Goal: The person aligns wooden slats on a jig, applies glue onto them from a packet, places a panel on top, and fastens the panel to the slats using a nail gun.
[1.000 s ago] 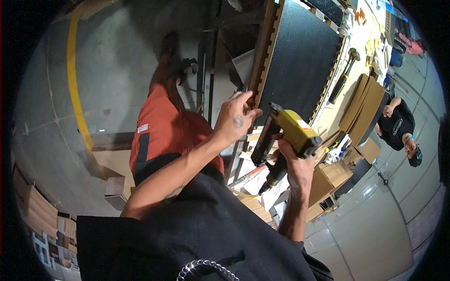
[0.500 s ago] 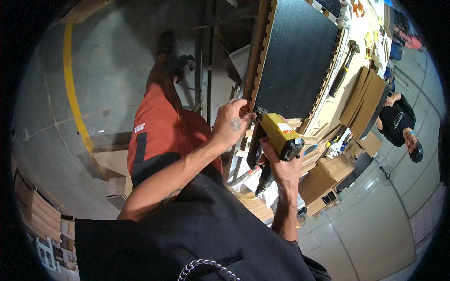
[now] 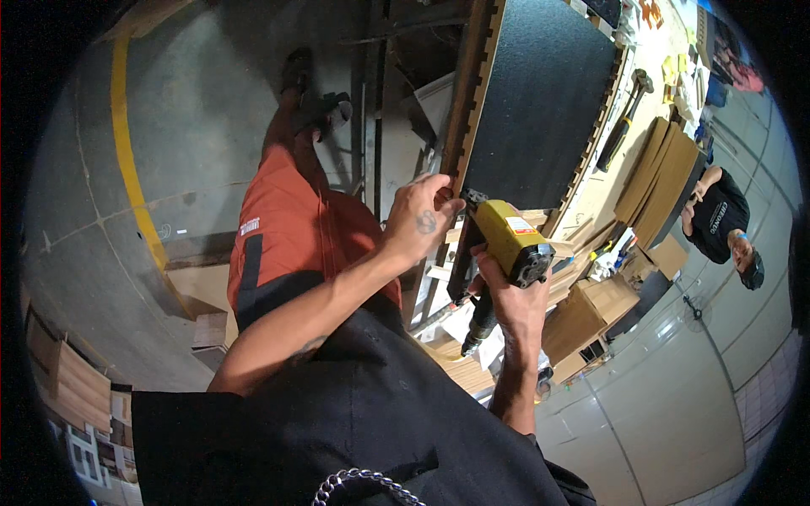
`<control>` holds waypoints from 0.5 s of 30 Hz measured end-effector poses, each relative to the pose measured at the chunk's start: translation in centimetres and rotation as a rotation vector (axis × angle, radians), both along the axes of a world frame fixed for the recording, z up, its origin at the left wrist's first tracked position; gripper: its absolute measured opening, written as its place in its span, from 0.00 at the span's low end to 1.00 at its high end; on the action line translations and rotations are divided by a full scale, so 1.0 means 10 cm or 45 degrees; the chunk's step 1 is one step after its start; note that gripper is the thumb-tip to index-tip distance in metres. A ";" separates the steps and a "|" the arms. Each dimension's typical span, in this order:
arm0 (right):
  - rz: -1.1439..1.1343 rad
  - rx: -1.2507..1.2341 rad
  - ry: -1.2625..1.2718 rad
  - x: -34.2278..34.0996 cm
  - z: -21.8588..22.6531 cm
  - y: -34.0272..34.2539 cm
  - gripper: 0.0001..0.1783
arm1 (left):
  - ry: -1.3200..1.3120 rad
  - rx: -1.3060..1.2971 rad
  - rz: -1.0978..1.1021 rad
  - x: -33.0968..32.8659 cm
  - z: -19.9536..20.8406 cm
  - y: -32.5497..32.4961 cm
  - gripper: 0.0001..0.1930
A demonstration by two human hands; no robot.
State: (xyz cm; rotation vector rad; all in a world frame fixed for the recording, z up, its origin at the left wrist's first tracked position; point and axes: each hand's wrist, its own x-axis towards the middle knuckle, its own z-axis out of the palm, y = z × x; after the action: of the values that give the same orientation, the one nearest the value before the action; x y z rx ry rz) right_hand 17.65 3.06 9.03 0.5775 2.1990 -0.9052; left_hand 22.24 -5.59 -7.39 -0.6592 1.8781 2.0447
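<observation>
A yellow and black nail gun [image 3: 509, 232] is in my right hand [image 3: 515, 308], whose fingers wrap its grip below the yellow body. Its black nose meets the near corner of a black panel [image 3: 540, 110] with notched wooden edges. My left hand [image 3: 413, 221] is closed at that same corner, thumb and forefinger curled round the wooden edge beside the nose. The fingertips partly hide what they pinch. A hose fitting hangs from the lower end of the gun's grip.
On the pale bench right of the panel lie a hammer [image 3: 626, 122] and stacked brown boards [image 3: 656, 173]. Cardboard boxes [image 3: 595, 312] and wood strips are nearer. Another person [image 3: 717, 215] in black is at the far right. A yellow line [image 3: 126, 152] crosses the floor at left.
The view has shifted slightly. Both hands and the nail gun keep nearly the same place at the panel's corner. The other person's arms have moved a little.
</observation>
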 end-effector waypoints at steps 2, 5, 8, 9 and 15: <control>-0.026 0.020 0.040 -0.01 0.01 -0.04 0.22 | 0.049 -0.057 0.005 0.00 -0.01 0.00 0.18; -0.023 0.008 0.013 -0.03 0.02 -0.01 0.22 | -0.028 -0.025 -0.027 -0.02 0.05 -0.03 0.18; -0.063 -0.001 -0.007 -0.03 0.01 0.04 0.22 | -0.034 0.024 0.009 -0.03 0.05 -0.02 0.18; -0.087 -0.029 -0.015 -0.02 0.01 0.07 0.22 | -0.037 0.022 0.010 -0.02 0.04 -0.02 0.18; -0.058 0.004 0.015 0.00 0.02 0.07 0.22 | -0.033 0.045 0.000 -0.01 0.03 0.01 0.17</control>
State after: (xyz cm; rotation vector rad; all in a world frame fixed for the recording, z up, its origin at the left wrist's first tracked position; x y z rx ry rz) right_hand 17.62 3.72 9.19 0.6278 2.2062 -0.9309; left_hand 22.15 -5.51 -7.11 -0.6733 1.8230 2.0545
